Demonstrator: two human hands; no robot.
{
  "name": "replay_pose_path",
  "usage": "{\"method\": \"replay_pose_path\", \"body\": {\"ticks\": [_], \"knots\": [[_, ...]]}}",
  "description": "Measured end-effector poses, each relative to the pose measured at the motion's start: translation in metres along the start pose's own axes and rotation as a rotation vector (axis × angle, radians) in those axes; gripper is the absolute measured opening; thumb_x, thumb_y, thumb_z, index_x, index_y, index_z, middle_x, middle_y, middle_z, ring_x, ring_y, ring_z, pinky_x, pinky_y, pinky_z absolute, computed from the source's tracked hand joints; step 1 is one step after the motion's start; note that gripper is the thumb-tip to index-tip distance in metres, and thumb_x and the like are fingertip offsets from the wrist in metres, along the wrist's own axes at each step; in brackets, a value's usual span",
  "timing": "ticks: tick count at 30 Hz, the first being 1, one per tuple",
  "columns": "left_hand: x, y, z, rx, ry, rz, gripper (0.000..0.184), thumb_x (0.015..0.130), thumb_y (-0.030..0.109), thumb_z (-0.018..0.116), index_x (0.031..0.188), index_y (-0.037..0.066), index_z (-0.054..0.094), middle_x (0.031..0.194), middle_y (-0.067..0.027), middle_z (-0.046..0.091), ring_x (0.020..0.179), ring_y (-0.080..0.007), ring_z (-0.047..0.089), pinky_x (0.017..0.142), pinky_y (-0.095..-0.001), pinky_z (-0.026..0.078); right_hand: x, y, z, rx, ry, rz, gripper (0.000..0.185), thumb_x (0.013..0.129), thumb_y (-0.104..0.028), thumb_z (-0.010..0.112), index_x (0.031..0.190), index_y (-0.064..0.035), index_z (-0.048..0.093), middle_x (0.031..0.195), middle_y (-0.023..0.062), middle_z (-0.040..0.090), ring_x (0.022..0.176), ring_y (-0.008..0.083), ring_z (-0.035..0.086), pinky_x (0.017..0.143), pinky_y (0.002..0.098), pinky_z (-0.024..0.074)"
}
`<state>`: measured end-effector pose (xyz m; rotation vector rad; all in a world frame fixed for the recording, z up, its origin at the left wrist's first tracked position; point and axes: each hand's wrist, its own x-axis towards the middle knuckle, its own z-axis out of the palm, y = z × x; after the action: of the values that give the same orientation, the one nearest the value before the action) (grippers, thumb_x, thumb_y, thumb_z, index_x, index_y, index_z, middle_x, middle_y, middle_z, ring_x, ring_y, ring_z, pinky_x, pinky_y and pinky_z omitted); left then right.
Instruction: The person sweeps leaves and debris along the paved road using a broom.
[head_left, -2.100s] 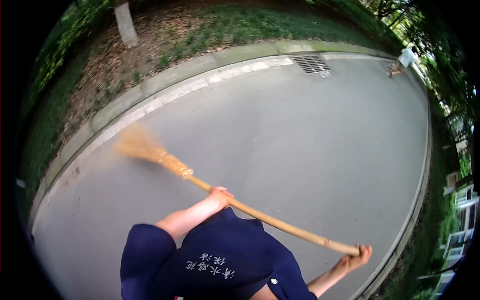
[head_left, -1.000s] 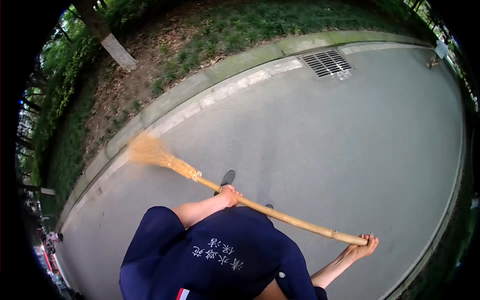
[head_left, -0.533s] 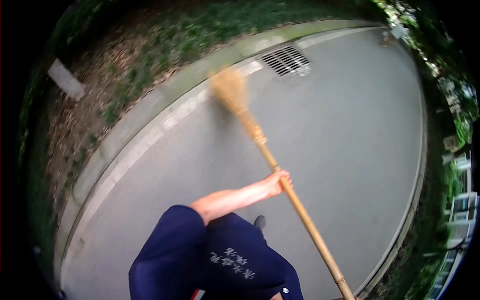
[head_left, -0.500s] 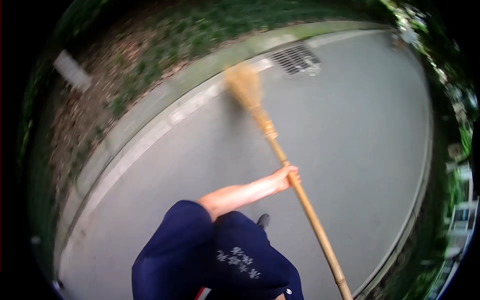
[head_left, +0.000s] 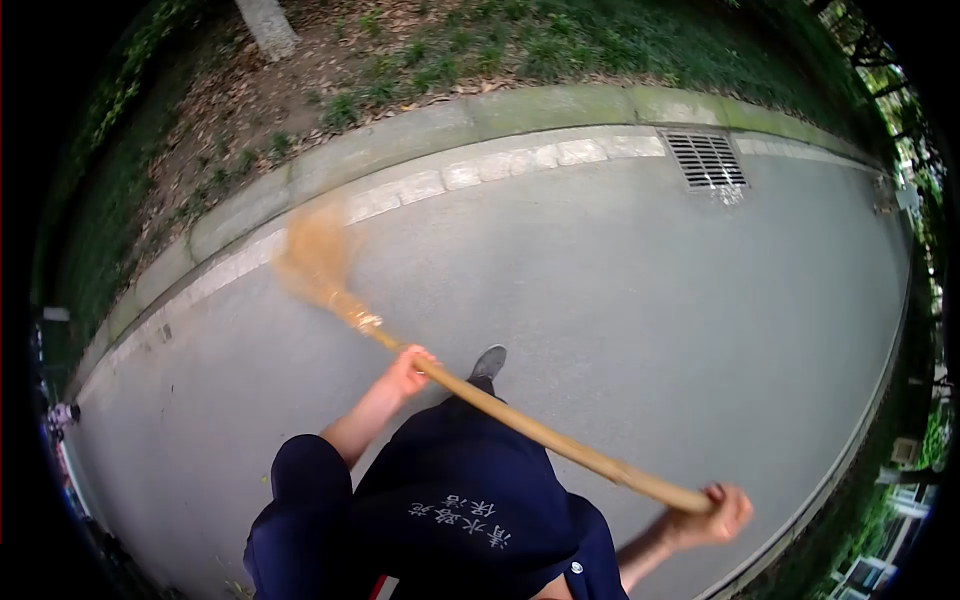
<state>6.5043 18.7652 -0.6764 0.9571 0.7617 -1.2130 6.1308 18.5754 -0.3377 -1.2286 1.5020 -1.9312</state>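
Observation:
A long-handled broom [head_left: 540, 430] with a pale bamboo stick slants across the view in front of my body. Its straw head [head_left: 318, 255] is blurred by motion and lies over the road beside the curb, at the upper left. My left hand [head_left: 408, 372] is wrapped round the stick a little below the binding of the head. At the other end of the stick, to the lower right, my right hand [head_left: 712, 516] is closed round the butt. Whether the bristles touch the ground I cannot tell.
Grey road [head_left: 600, 300] spreads around my shoe [head_left: 489, 361]. A stone curb [head_left: 400, 140] runs along the far side, with soil, leaves and grass behind it. A metal drain grate [head_left: 705, 160] sits against the curb. A tree trunk [head_left: 267, 28] stands beyond.
The broom head has swung left along the curb, away from the grate, and the stick lies flatter across me. My right hand has come into view on the butt end.

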Motion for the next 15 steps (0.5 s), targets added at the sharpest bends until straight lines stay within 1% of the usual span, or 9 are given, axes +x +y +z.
{"method": "replay_pose_path", "body": {"ticks": [1, 3, 6, 8, 11, 12, 13, 14, 15], "knots": [[0.003, 0.021, -0.052, 0.018, 0.148, 0.047, 0.013, 0.08, 0.013, 0.051, 0.07, 0.006, 0.047, 0.063, -0.0061, 0.047, 0.065, -0.0208, 0.051, 0.073, -0.037, 0.049, -0.041, 0.004, 0.023, -0.076, -0.04, 0.062, 0.01, 0.072, 0.005, 0.047, 0.071, -0.0052, 0.047, 0.063, 0.0019, 0.047, 0.052, 0.0102, 0.046, 0.045, 0.0201, 0.0404], [0.013, 0.061, -0.158, -0.329, 0.45, 0.099, 0.018, 0.081, 0.015, 0.042, 0.064, 0.009, 0.043, 0.058, -0.0034, 0.046, 0.056, -0.0176, 0.046, 0.06, -0.0324, 0.046, -0.111, 0.034, 0.029, 0.153, -0.26, 0.352, 0.008, 0.073, 0.002, 0.05, 0.072, -0.005, 0.047, 0.063, 0.0023, 0.046, 0.052, 0.0128, 0.046, 0.047, 0.0228, 0.0407], [-0.05, 0.063, -0.232, -0.426, 0.542, 0.203, 0.021, 0.08, 0.018, 0.037, 0.06, 0.014, 0.039, 0.054, -0.0006, 0.042, 0.049, -0.016, 0.04, 0.053, -0.0324, 0.041, -0.15, 0.053, 0.002, 0.22, -0.348, 0.488, 0.007, 0.074, 0.001, 0.049, 0.073, -0.005, 0.048, 0.064, 0.0023, 0.045, 0.053, 0.0129, 0.046, 0.049, 0.0238, 0.0415], [-0.079, 0.048, -0.267, -0.52, 0.593, 0.237, 0.022, 0.079, 0.019, 0.039, 0.057, 0.015, 0.037, 0.053, -0.0004, 0.038, 0.048, -0.0161, 0.038, 0.052, -0.0332, 0.039, -0.169, 0.062, -0.036, 0.312, -0.289, 0.603, 0.006, 0.075, 0.001, 0.049, 0.074, -0.0049, 0.048, 0.064, 0.0023, 0.046, 0.054, 0.0124, 0.046, 0.05, 0.0237, 0.0412], [-0.152, 0.042, -0.248, -0.59, 0.558, 0.195, 0.023, 0.076, 0.018, 0.042, 0.056, 0.015, 0.031, 0.051, -0.0003, 0.032, 0.047, -0.0162, 0.034, 0.05, -0.032, 0.035, -0.19, 0.041, -0.105, 0.315, -0.199, 0.525, 0.006, 0.073, -0.001, 0.052, 0.074, -0.0052, 0.049, 0.064, 0.0022, 0.046, 0.055, 0.0112, 0.046, 0.049, 0.0234, 0.0413], [-0.145, 0.038, -0.263, -0.572, 0.347, 0.093, 0.024, 0.073, 0.017, 0.044, 0.056, 0.015, 0.028, 0.051, -0.0005, 0.029, 0.047, -0.017, 0.032, 0.047, -0.033, 0.033, -0.189, 0.027, -0.129, 0.282, -0.155, 0.489, 0.006, 0.073, -0.002, 0.053, 0.073, -0.0053, 0.049, 0.064, 0.0023, 0.046, 0.055, 0.0112, 0.046, 0.049, 0.023, 0.0412], [-0.161, 0.031, -0.246, -0.521, 0.327, 0.091, 0.025, 0.072, 0.015, 0.046, 0.056, 0.016, 0.027, 0.051, -0.0014, 0.029, 0.046, -0.0186, 0.031, 0.047, -0.0349, 0.033, -0.185, 0.017, -0.157, 0.281, -0.078, 0.456, 0.005, 0.071, -0.003, 0.055, 0.073, -0.0055, 0.051, 0.063, 0.0029, 0.047, 0.055, 0.0122, 0.047, 0.049, 0.0228, 0.0415], [-0.145, 0.023, -0.251, -0.468, 0.209, -0.01, 0.024, 0.071, 0.015, 0.047, 0.056, 0.015, 0.027, 0.051, -0.003, 0.03, 0.045, -0.0203, 0.033, 0.047, -0.0362, 0.034, -0.173, 0.016, -0.192, 0.286, -0.069, 0.367, 0.005, 0.071, -0.003, 0.055, 0.075, -0.0049, 0.053, 0.063, 0.0034, 0.048, 0.056, 0.0126, 0.048, 0.05, 0.0223, 0.042], [-0.148, 0.01, -0.24, -0.45, 0.06, -0.117, 0.024, 0.07, 0.014, 0.048, 0.056, 0.014, 0.028, 0.05, -0.0042, 0.032, 0.046, -0.0218, 0.036, 0.049, -0.0374, 0.037, -0.169, -0.005, -0.222, 0.244, -0.029, 0.336, 0.006, 0.072, -0.008, 0.057, 0.075, -0.0039, 0.053, 0.065, 0.0042, 0.049, 0.058, 0.0145, 0.048, 0.056, 0.026, 0.0467]]}}
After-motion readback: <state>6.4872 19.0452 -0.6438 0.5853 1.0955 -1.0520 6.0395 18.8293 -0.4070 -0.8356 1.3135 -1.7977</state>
